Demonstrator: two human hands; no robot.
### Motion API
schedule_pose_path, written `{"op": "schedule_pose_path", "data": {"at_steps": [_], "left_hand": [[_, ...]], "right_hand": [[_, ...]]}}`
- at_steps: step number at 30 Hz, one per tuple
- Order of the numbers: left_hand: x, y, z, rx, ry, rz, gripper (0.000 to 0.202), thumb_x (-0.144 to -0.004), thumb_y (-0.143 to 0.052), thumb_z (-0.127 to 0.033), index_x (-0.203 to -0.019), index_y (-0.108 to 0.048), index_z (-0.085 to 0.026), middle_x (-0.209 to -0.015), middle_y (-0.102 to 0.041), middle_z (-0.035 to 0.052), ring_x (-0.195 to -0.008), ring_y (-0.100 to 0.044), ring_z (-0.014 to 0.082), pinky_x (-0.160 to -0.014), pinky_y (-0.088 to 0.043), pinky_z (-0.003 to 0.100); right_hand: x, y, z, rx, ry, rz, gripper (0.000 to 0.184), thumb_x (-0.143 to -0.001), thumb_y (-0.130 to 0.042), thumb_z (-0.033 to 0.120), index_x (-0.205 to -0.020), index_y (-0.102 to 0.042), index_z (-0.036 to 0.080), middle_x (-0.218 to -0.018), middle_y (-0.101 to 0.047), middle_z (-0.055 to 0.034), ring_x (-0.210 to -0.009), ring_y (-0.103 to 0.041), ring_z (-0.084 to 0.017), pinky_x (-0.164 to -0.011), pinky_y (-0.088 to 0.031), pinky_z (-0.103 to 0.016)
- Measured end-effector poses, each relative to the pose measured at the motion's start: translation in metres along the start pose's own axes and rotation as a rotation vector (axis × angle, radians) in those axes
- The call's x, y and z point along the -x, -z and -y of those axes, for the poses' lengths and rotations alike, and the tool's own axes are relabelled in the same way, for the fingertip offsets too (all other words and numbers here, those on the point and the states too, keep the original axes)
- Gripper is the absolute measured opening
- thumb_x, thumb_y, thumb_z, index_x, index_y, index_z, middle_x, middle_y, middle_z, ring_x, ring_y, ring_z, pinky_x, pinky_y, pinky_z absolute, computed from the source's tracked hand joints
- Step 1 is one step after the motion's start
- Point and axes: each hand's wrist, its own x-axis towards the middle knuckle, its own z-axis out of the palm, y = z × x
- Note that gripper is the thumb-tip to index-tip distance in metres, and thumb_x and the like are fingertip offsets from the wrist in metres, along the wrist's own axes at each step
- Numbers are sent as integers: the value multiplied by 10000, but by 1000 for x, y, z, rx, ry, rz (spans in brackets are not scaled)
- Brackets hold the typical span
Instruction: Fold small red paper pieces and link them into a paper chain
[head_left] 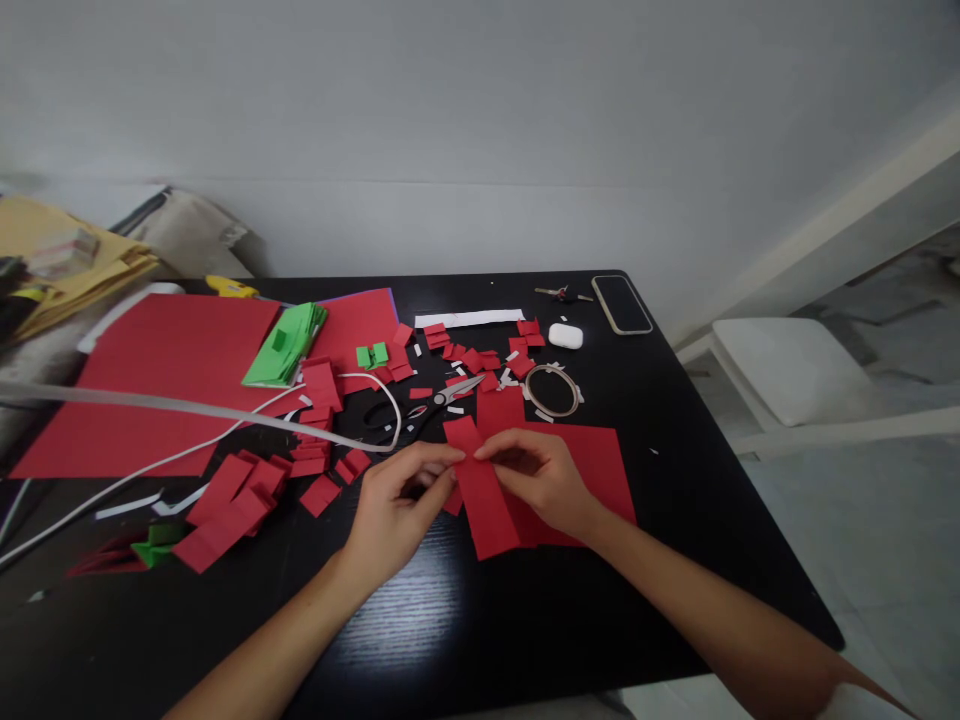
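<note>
A long strip of red paper [486, 510] is held between my two hands, low over the table's near middle. My left hand [401, 500] pinches its left edge between thumb and fingertips. On the other edge, my right hand [538, 475] pinches the strip close to its upper part. Under the right hand lies a larger red sheet [596, 470], partly covered by the hand and strip. Just beyond the hands rest scissors [450, 393] with their blades apart, among small red paper pieces [472, 360] and white scraps.
A roll of tape [553, 390], white earbud case [565, 336], keys [562, 294] and phone [622, 304] lie to the right. Leftward are green folded papers [286, 345], large red sheets [165, 370], folded red pieces [236, 505] and a white cable [225, 410] crossing the table.
</note>
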Motion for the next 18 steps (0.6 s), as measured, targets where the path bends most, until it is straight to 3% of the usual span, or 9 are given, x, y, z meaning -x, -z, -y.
{"op": "schedule_pose_path", "data": {"at_steps": [6,13,18], "left_hand": [[-1,0,0,95,-13,28,143,-872,-735,-179,-1014,-745,-196,-1048,-698,62,-775,-707,137,-704,-601,245],[-1,2,0,43,-20,18,67,-903,-750,-262,-918,-752,-198,-951,-715,56,-762,-681,150,-673,-558,248],[-2,-2,-4,-20,15,-18,160,-915,-733,-299,-799,-729,-190,-845,-714,34,-686,-633,129,-619,-506,232]], "right_hand": [[2,2,-5,44,39,19,177,-782,-837,209,-954,-820,245,-943,-810,-40,-863,-749,-200,-816,-619,-332],[2,-1,0,64,16,18,160,-810,-872,357,-902,-829,233,-906,-816,-43,-836,-753,-206,-774,-602,-316],[3,-3,1,181,39,-26,170,-824,-857,366,-818,-781,214,-822,-793,-30,-749,-722,-189,-705,-577,-306]]}}
